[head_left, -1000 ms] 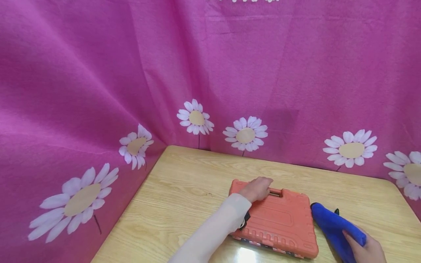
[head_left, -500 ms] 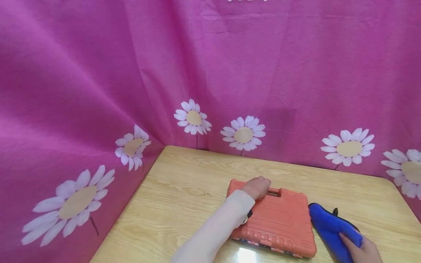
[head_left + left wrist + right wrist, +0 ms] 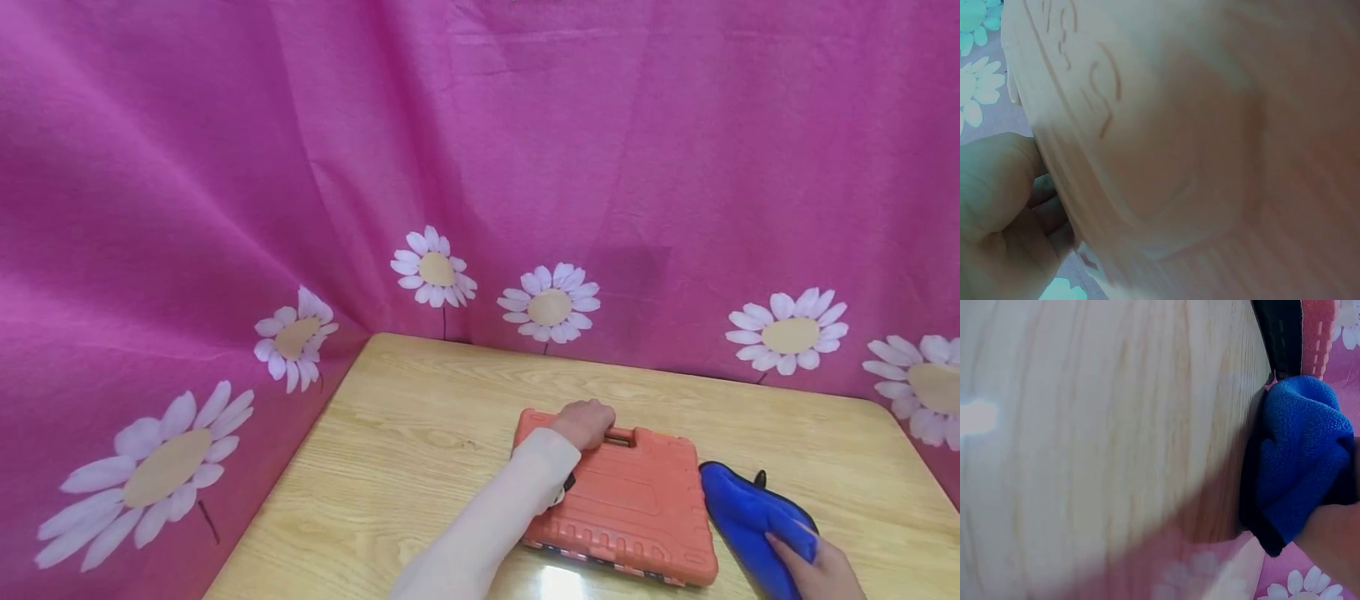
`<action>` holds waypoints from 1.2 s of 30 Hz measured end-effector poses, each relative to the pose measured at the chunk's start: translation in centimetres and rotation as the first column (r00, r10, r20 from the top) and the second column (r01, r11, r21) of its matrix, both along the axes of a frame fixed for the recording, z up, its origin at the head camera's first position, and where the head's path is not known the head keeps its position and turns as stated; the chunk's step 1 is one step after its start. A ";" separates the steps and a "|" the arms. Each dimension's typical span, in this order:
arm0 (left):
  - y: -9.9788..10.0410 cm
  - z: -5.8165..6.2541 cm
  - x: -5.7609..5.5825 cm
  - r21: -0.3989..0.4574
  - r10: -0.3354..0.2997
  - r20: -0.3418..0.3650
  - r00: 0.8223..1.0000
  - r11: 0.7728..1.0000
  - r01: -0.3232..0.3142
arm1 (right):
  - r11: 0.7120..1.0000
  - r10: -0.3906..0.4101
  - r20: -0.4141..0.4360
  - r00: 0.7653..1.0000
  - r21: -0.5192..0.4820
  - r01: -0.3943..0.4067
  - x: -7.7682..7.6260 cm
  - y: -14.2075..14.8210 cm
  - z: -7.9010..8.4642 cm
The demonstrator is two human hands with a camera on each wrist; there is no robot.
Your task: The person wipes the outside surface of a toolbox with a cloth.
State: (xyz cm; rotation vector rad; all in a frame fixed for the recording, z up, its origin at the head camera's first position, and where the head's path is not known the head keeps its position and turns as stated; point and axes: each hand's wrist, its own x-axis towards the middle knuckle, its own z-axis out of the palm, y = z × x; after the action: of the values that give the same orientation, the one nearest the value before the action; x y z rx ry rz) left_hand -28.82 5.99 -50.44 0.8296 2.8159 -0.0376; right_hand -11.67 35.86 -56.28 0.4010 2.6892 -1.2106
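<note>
Head view: left grip [image 3: 583, 423] is clasping the closed red case [image 3: 618, 508]; right grip [image 3: 821, 571] is pinching blue cloth [image 3: 756, 512]. Both are seemingly awaiting release.

Left arm [image 3: 487, 517], pale-sleeved, extended forward and slanting rightward; left hand [image 3: 585, 423] at its end, knuckles uppermost, fingers [image 3: 1050, 215] curled in a grip, thumb opposed. Right hand [image 3: 825, 575], bare, at lower right in the head view, thumb [image 3: 786, 553] pointing forward and left in a pinching hold, remaining fingers largely hidden.
</note>
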 end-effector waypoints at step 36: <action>-1.5 3.8 0.5 0.003 -0.101 -0.113 0.988 0.995 0.102 | 0.996 0.077 0.005 0.997 0.044 -0.077 0.0 -0.7 0.5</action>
State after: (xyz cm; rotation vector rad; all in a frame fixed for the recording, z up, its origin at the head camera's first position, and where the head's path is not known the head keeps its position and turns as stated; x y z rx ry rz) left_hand -28.35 4.49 -46.69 1.0029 2.8775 -0.0906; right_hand -11.67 35.17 -55.77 0.3020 2.7058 -1.1299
